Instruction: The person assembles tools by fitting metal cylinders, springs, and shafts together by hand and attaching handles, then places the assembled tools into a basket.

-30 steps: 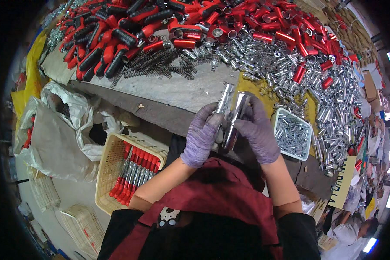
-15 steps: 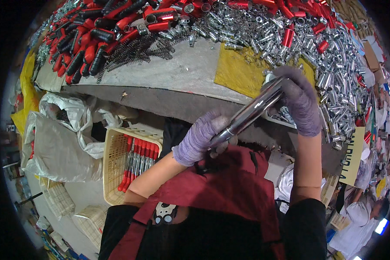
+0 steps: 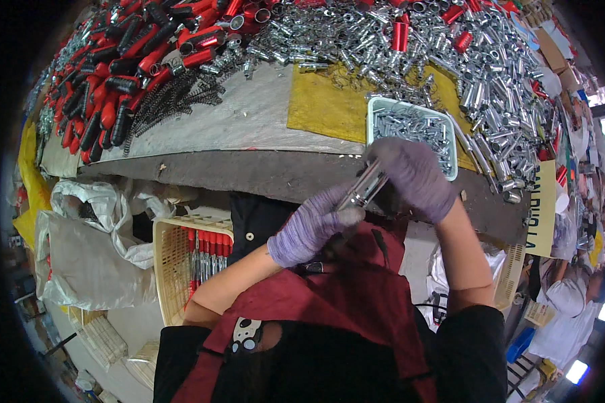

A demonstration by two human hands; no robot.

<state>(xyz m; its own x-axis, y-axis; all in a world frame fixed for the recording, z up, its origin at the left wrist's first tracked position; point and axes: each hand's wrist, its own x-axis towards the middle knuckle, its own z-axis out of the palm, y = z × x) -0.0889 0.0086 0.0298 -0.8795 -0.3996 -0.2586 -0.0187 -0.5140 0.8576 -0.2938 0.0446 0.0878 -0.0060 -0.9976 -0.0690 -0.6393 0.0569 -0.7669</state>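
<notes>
A shiny chrome metal tube slants between my two hands, just in front of the bench edge. My left hand, in a purple knit glove, is wrapped round its lower end. Similarly gloved, my right hand has its fingers closed about the upper end, hiding that end. Behind my right hand, a pale plastic tray holds many small metal pins. I cannot tell whether a small part is also in my right fingers.
Red-and-black handles, dark springs and chrome fittings heap across the bench. A yellow cloth lies under the tray. Left of me, a cream basket holds red-ended tools beside a white sack. Another person is at right.
My right hand has come down and left, nearer my left hand, and less of the tube shows between them. The view has shifted, and the tray of pins is now uncovered.
</notes>
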